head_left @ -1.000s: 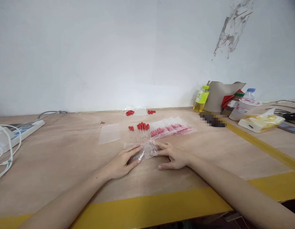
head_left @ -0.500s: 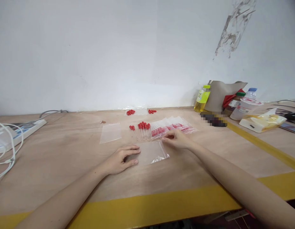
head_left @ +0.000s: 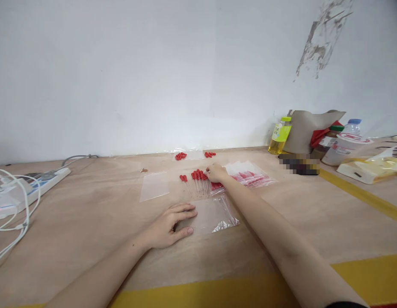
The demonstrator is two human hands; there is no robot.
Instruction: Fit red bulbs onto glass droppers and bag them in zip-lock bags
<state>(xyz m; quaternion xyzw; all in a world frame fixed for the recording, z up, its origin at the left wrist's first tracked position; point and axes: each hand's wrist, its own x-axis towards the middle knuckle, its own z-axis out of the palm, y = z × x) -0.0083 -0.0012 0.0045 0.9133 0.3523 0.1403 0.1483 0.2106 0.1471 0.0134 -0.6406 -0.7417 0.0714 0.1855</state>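
Observation:
My left hand (head_left: pixel 173 224) lies on the table with fingers apart, its fingertips on the left edge of a flat clear zip bag (head_left: pixel 206 216). My right hand (head_left: pixel 216 174) reaches beyond that bag, its fingertips closed at the red bulb of a dropper at the right end of a row. The row of droppers (head_left: pixel 197 176) has red bulbs pointing away from me and thin clear stems towards me. Two more droppers (head_left: pixel 183 179) lie just left of it. Filled zip bags (head_left: pixel 250 175) with red bulbs inside fan out to the right, partly hidden by my right hand.
Another clear bag (head_left: pixel 154 187) lies flat at left. Loose red bulbs (head_left: pixel 181 156) rest on plastic near the wall. A power strip (head_left: pixel 49 186) with white cables is far left. At right stand a yellow bottle (head_left: pixel 279 136), a plastic tub (head_left: pixel 342 149) and a tissue pack (head_left: pixel 368 167).
My right hand has moved from the clear bag's right edge, away from me and left, to the droppers. My left hand stays on the bag. The view has shifted slightly.

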